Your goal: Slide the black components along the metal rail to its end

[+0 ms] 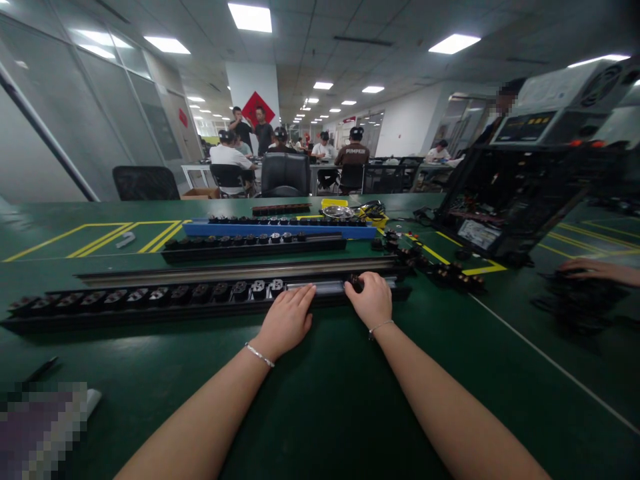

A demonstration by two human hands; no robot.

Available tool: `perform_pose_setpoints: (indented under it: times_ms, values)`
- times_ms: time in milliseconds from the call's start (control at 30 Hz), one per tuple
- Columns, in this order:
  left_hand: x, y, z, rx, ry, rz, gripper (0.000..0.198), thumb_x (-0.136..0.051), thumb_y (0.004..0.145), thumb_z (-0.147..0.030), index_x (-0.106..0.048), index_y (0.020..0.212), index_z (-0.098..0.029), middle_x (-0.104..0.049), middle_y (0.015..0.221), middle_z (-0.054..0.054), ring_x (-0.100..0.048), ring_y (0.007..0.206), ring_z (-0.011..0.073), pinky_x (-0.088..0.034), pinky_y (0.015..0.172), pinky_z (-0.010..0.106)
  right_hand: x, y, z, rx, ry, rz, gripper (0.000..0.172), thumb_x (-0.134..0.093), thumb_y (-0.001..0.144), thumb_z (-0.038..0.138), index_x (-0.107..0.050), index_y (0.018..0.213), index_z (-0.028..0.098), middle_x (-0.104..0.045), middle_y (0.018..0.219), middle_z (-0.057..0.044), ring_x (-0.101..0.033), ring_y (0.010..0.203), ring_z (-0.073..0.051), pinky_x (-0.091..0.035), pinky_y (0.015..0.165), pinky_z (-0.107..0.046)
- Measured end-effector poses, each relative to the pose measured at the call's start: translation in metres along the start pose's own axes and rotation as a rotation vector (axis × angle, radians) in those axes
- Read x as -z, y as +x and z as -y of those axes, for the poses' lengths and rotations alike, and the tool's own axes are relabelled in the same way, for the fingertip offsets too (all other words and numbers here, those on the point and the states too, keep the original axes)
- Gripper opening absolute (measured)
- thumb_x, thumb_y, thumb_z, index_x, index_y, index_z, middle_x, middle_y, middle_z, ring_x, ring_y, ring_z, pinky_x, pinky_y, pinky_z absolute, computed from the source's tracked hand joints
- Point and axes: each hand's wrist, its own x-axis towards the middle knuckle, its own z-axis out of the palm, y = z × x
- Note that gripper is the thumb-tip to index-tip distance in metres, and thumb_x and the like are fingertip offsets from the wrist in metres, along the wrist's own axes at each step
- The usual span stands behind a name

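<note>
The right hand [373, 301] pinches a black module [357, 284] at the right of the near rail [200, 311], the left hand [287, 319] spread across that rail; this apparent loading likely calls for a leftward slide.

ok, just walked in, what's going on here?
Someone is working at the nearest black rail, which has a row of modules along its left and middle. The right hand has its grip on a small black piece at the rail's silvery channel; the left hand lies beside the last modules. Behind are a shorter black rail and a blue rail. Far right, another person's hand is at a dark heap.
</note>
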Motion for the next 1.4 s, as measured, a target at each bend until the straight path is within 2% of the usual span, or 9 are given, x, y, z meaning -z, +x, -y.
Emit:
perform_pose_setpoints:
  times_ms: [400,700,1400]
  values:
    - [-0.001,-0.001,0.001,-0.014,0.021,-0.016,0.056,-0.051,0.084,-0.024,-0.04,0.139,-0.016,-0.05,0.14,0.01,-0.047,0.125,0.0231,-0.038,0.105,0.039,0.0,0.0,0.001,-0.003,-0.014,-0.01,0.019,-0.055,0.077,0.038,-0.058,0.074,0.019,-0.063,0.086,-0.007,-0.053,0.088,-0.022,-0.034,0.083,-0.034]
    - [-0.001,0.0,0.001,-0.013,0.023,-0.021,0.058,-0.051,0.083,-0.024,-0.038,0.14,-0.017,-0.05,0.14,0.009,-0.048,0.124,0.0225,-0.039,0.104,0.038,0.004,0.002,-0.004,-0.045,-0.045,0.004,0.019,-0.053,0.077,0.036,-0.059,0.077,0.018,-0.063,0.084,-0.008,-0.053,0.086,-0.022,-0.036,0.08,-0.034]
    - [0.0,-0.001,0.001,-0.016,0.004,-0.016,0.056,-0.049,0.084,-0.024,-0.039,0.139,-0.016,-0.049,0.14,0.01,-0.047,0.125,0.0233,-0.038,0.104,0.04,0.009,0.008,-0.019,-0.11,-0.09,-0.049,0.025,-0.051,0.075,0.037,-0.063,0.08,0.015,-0.063,0.084,-0.011,-0.054,0.085,-0.024,-0.037,0.085,-0.037]
